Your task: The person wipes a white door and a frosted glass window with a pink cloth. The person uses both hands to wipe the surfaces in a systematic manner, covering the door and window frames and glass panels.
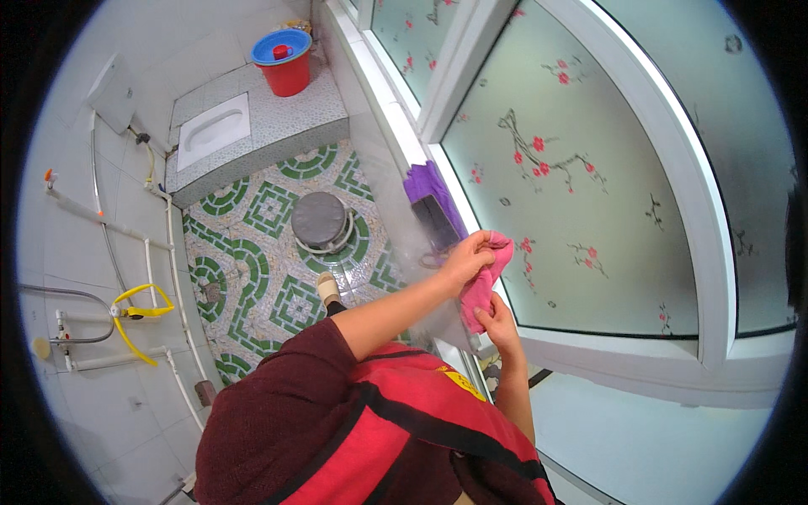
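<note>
A pink cloth (pixel 478 296) hangs between my two hands beside the window frame. My left hand (pixel 465 263) grips its upper part, fingers closed on the fabric. Lower down, my right hand (pixel 500 325) pinches the other end. Just beyond my left hand, a purple cloth (pixel 429 183) lies on the ledge under the window, next to a dark grey flat-sided object (pixel 435 220) whose kind I cannot make out.
Frosted window panes (pixel 572 185) with red blossoms stand at the right. A grey round bucket-like thing (pixel 320 220) with a handle sits on the green-patterned floor. Farther back are a squat toilet (pixel 182 155) and a red bucket (pixel 288 77) under a blue basin (pixel 281 42). Pipes (pixel 126 220) line the left wall.
</note>
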Available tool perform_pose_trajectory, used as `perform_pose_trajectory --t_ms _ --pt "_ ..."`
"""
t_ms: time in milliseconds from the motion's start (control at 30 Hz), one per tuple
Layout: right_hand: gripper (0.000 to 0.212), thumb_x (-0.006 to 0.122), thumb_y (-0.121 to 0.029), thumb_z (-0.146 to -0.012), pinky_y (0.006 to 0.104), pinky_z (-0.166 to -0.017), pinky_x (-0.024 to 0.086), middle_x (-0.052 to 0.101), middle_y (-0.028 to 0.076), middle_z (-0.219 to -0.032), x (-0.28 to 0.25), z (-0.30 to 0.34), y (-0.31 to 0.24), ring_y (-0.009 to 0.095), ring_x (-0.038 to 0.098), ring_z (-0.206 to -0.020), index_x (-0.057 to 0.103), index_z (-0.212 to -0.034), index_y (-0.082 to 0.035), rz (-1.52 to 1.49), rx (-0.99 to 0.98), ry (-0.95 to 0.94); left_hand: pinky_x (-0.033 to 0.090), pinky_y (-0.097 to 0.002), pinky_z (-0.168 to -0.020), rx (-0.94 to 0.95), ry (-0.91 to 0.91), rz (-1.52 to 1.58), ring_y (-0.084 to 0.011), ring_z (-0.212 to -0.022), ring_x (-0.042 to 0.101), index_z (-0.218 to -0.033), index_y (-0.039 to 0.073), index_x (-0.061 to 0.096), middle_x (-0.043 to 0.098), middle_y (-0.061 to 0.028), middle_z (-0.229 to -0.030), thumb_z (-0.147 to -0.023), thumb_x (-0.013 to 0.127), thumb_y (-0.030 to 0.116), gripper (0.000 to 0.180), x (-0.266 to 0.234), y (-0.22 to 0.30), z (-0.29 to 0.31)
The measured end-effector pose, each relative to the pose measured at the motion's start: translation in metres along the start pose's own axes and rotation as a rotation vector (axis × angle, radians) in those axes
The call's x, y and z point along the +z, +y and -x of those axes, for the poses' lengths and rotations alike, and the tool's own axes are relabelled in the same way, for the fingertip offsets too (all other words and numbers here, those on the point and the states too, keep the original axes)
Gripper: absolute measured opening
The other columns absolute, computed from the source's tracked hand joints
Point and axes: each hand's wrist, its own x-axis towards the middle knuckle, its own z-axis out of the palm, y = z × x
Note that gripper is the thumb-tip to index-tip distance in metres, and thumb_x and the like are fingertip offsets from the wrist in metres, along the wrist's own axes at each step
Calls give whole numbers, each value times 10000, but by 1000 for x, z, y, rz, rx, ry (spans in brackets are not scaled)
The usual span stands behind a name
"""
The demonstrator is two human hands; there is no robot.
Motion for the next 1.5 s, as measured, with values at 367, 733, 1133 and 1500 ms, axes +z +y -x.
perform_pose_trajectory --t_ms 367,733,1133,1500 --pt "436 653 -246 -906 289 -850 472 597 -9 -1093 129 -103 -95 107 571 -996 508 -1289 -97 -437 64 -160 491 -281 -864 102 -35 111 -137 -954 603 -1106 9 576 636 -83 -1075 -901 561 96 223 -100 159 -11" --pt "220 696 -224 -861 250 -643 424 592 -28 -773 171 -190 -180 66 517 -702 600 -916 -33 249 -234 247 451 -271 -924 407 78 -96 -125 -1012 586 -1129 16 559 637 -68 -1109 -929 551 51 203 -197 272 -36" --pt "147 581 -173 -955 281 -473 435 624 74 -642 151 -221 -267 148 589 -507 517 -960 -41 354 -607 779 463 -287 -884 607 119 -562 -139 -986 572 -1218 18 514 596 -55 -1123 -887 576 33 338 -219 322 -83" --pt "187 544 -84 -967 277 -763 479 606 88 -1051 118 -296 -337 152 584 -876 514 -1141 -21 278 -1187 972 363 -461 -1049 1123 24 -1134 -435 -1256 421 -1348 -22 388 447 -261 -1337 -802 627 87 606 -153 358 -197"
